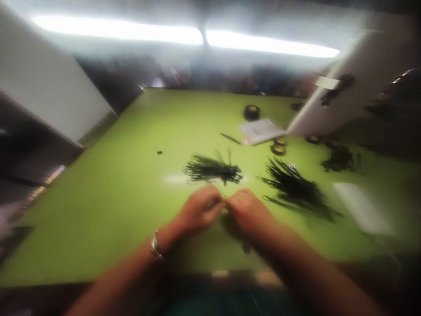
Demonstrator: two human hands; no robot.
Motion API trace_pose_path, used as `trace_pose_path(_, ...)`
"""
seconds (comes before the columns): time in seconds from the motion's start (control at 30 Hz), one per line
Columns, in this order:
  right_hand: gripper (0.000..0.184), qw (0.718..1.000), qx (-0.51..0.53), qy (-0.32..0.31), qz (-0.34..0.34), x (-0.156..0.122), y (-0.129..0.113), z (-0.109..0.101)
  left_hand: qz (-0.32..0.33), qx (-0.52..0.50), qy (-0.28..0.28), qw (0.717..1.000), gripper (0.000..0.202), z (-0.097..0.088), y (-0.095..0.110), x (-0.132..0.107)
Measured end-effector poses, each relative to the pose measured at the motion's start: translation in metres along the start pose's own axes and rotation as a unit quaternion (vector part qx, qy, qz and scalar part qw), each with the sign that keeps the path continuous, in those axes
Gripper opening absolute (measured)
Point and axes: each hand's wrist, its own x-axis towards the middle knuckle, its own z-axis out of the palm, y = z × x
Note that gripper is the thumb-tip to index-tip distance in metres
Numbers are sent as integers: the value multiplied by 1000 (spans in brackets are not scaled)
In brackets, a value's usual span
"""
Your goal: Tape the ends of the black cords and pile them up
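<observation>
My left hand, with a silvery bracelet on the wrist, and my right hand meet at the fingertips above the near part of the green table. Both are closed in a pinch. A thin dark strand shows faintly between them, too blurred to name. Just beyond my hands lies a bundle of black looped cords, its loops pointing left. To the right of my right hand is a larger bundle of black looped cords, fanned out at an angle.
On the green table are a white pad of paper, a dark pen, a black tape roll and two smaller rolls. A dark heap and a pale flat sheet lie right. White panels flank the table.
</observation>
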Motion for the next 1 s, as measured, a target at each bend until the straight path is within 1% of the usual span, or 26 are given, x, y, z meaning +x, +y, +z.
trace_pose_path(0.07,13,998,56,9,-2,1,1,-3,1,-22,-12,1000,11,-2,1,1)
trace_pose_path(0.13,13,993,102,50,-5,1,3,-5,-18,-63,-28,997,7,-4,2,1)
trace_pose_path(0.17,14,991,106,80,-9,1,3,-6,-32,-77,-34,996,9,-4,3,1)
trace_pose_path(0.23,15,989,70,133,-14,-1,4,-7,-68,-82,-42,993,10,-6,3,1)
trace_pose_path(0.3,17,986,9,164,-23,-2,3,-8,-103,-77,-45,991,7,-6,2,1)
trace_pose_path(0.4,19,979,-63,188,-38,-5,2,-8,-131,-89,-41,986,5,-7,4,0)
trace_pose_path(0.47,20,976,-83,199,-42,-7,0,-7,-140,-97,-28,985,8,-6,7,0)
trace_pose_path(0.53,20,975,-80,201,-38,-7,-1,-5,-142,-95,-7,985,11,-5,9,1)
trace_pose_path(0.6,17,980,-39,195,-24,-5,-3,-3,-126,-86,17,988,9,-4,10,1)
trace_pose_path(0.67,12,985,56,165,15,-4,-4,-3,-88,-71,35,993,8,-3,9,0)
trace_pose_path(0.7,13,983,113,138,43,-3,-5,-3,-63,-60,38,996,9,-2,8,0)
trace_pose_path(0.77,16,971,212,59,98,-1,-6,-6,-13,-30,33,999,10,-1,5,0)
trace_pose_path(0.83,23,951,276,-19,139,0,-5,-10,22,-8,21,1000,11,1,4,-1)
trace_pose_path(0.87,27,942,297,-41,154,0,-5,-13,30,-6,16,999,10,1,4,-1)
trace_pose_path(0.9,29,933,313,-50,169,1,-5,-14,31,-11,12,999,9,1,4,-1)
trace_pose_path(0.93,28,926,327,-44,184,2,-6,-16,25,-20,6,999,6,0,5,0)
trace_pose_path(0.97,26,921,336,-31,195,2,-6,-17,10,-32,0,999,5,0,6,0)
trace_pose_path(1.0,24,918,340,-14,201,2,-6,-18,-14,-46,-7,999,7,-1,7,0)
